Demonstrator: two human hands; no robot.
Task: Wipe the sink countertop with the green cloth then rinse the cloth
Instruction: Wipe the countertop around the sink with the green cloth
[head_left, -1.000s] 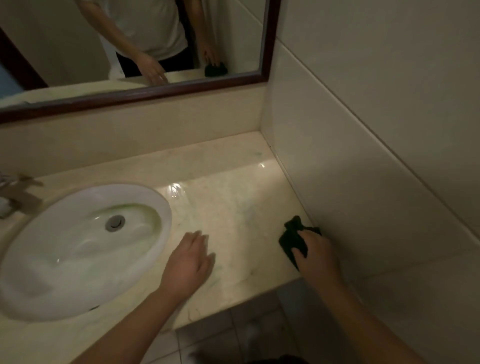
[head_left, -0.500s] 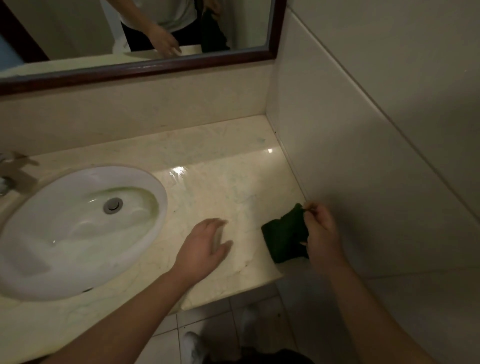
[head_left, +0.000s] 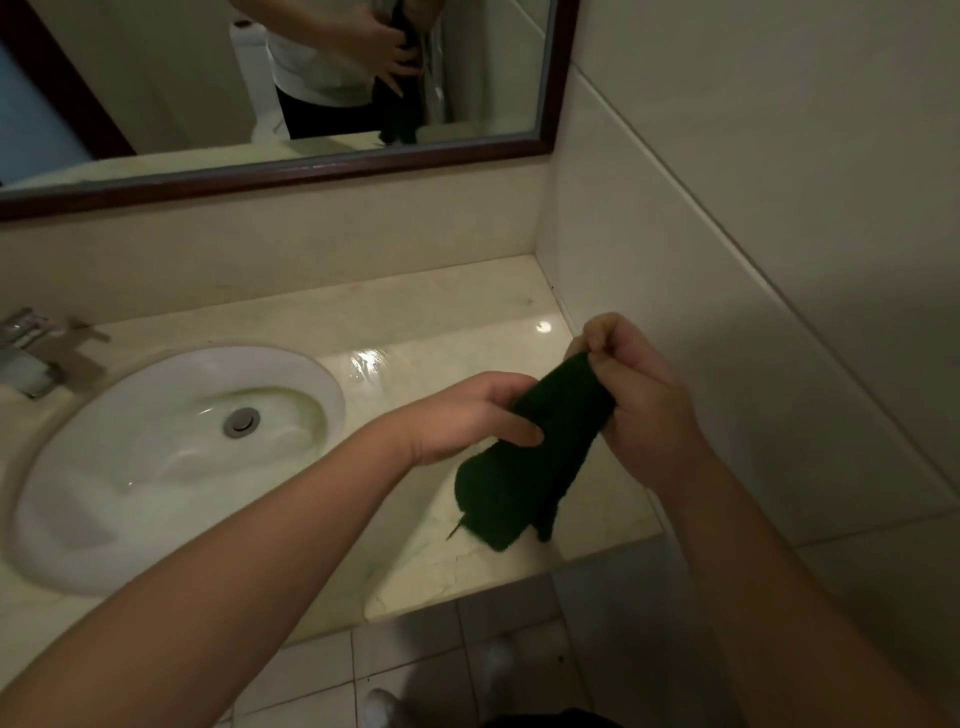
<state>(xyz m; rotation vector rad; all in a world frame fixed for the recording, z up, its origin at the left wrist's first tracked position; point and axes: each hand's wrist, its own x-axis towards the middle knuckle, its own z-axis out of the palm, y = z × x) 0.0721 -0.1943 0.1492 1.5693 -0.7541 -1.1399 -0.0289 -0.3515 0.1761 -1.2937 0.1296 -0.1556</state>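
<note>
The dark green cloth (head_left: 524, 467) hangs in the air above the right part of the cream marble countertop (head_left: 441, 322). My right hand (head_left: 639, 400) pinches its upper end between thumb and fingers. My left hand (head_left: 462, 415) grips the cloth's middle from the left, thumb across the fabric. The lower end of the cloth droops toward the counter's front edge. The white oval sink basin (head_left: 156, 457) with its metal drain (head_left: 241, 422) lies to the left of both hands.
A chrome faucet (head_left: 26, 353) stands at the far left behind the basin. A wood-framed mirror (head_left: 291, 171) runs along the back wall. A tiled side wall (head_left: 753, 260) bounds the counter on the right. Wet patches shine on the counter. Tiled floor lies below.
My right hand lifted the cloth off the counter's right front corner. My left hand left the countertop and took hold of the cloth's middle. The view shifted slightly.
</note>
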